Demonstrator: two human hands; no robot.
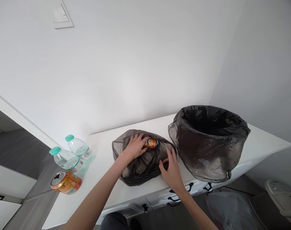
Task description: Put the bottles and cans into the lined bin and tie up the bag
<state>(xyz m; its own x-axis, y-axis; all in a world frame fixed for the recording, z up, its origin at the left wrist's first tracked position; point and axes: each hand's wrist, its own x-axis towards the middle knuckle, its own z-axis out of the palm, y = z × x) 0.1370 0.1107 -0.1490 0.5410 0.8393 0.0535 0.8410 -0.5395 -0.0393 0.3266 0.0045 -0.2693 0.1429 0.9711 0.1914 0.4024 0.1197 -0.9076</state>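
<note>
A grey translucent plastic bag (pixel 138 166) lies on the white tabletop (pixel 104 185). My left hand (pixel 135 145) reaches into the bag's mouth and its fingers curl round an orange drink can (pixel 150 143) lying on its side there. My right hand (pixel 171 169) rests on the bag's right edge, fingers bent and pinching the plastic.
A bin lined with a dark bag (pixel 209 140) stands right of the grey bag. At the table's left end lie two clear bottles with teal caps (pixel 71 155) and another orange can (pixel 66 182). A white wall rises behind; a light plastic bag (pixel 231 207) lies on the floor.
</note>
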